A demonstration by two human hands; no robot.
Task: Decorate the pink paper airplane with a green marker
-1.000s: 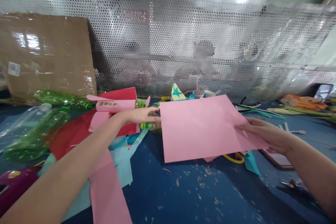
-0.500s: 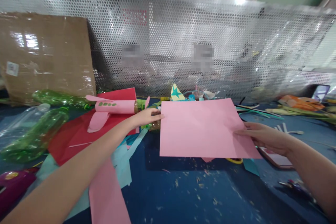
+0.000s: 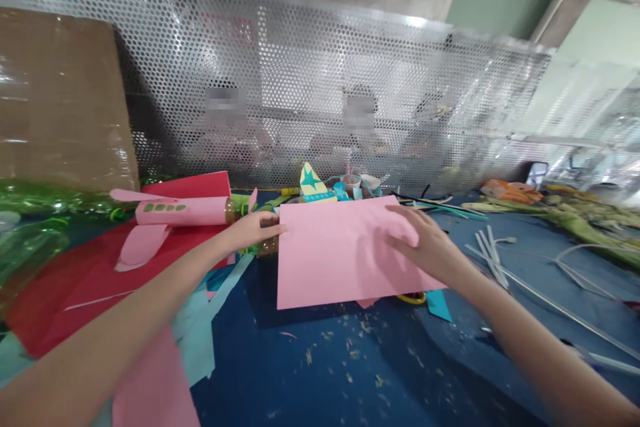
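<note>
A pink sheet of paper (image 3: 330, 253) is held up above the dark blue table. My left hand (image 3: 255, 228) pinches its left edge, fingers and thumb closed on it. At the sheet's right side, my right hand (image 3: 425, 240) grips the paper, with the thumb on the front face and a soft bulge between thumb and fingers. Left of my left hand lies a pink toy airplane (image 3: 185, 210) with green windows, resting on red paper (image 3: 90, 280). Just behind the sheet stands a yellow piece with a teal star (image 3: 309, 179).
Green plastic bottles (image 3: 35, 240) lie at the left before a cardboard sheet (image 3: 65, 100). Pink and light blue paper strips (image 3: 200, 340) lie under my left arm. White sticks (image 3: 490, 253) and an orange paper object (image 3: 510, 191) are at right. A perforated metal panel (image 3: 310, 80) rises behind.
My right hand has slid inward from the sheet's right edge and its fingers reach further over the paper. My left hand keeps its pinch. The view has turned to the right.
</note>
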